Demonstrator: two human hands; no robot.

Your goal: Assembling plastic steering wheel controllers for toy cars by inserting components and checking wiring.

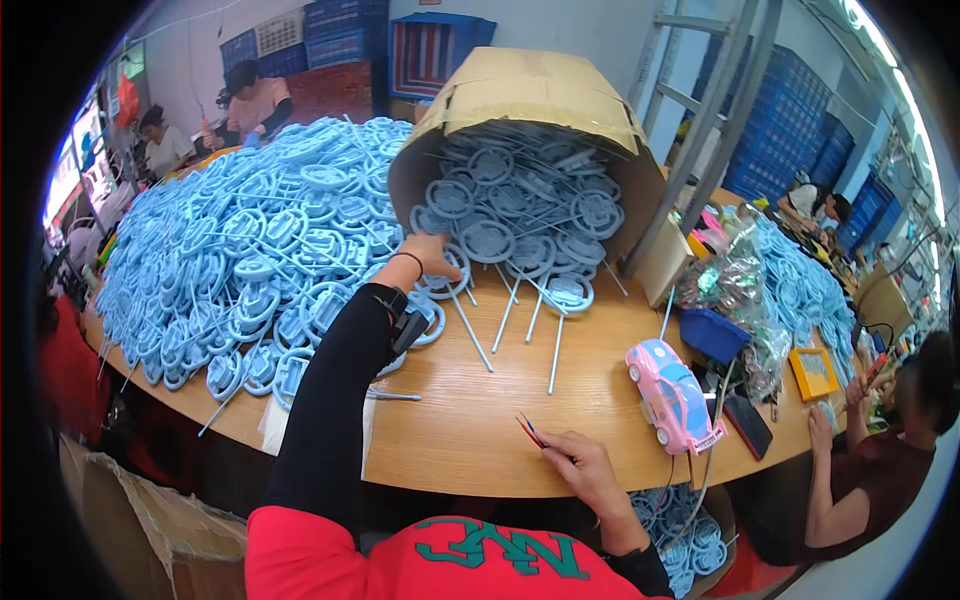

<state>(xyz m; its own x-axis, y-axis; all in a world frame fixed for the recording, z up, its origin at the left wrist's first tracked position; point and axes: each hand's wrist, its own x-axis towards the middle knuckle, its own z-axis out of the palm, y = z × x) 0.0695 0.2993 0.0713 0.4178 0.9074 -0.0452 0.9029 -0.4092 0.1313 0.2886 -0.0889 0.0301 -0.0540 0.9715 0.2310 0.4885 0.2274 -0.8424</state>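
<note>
My left hand (pixel 432 257) stretches forward to the mouth of the tipped carton. Its fingers are closed on a light blue plastic ring part (pixel 452 284), whose thin stem points toward me. More of these parts lie around it, several with stems on the wooden table. Near the table's front edge, my right hand (pixel 583 468) is closed in a pinch on a pair of thin pointed leads (pixel 530 431), one reddish and one dark. Their tips point forward and left. The far ends of the leads are hidden by the hand.
A heap of blue parts (pixel 250 240) covers the left side. The carton (pixel 530 90) lies open toward me. At right are a pink toy car (pixel 672 390), a dark phone-like slab (pixel 747 425) and a blue bin (pixel 714 334). A metal ladder (pixel 715 120) stands behind; other people sit around.
</note>
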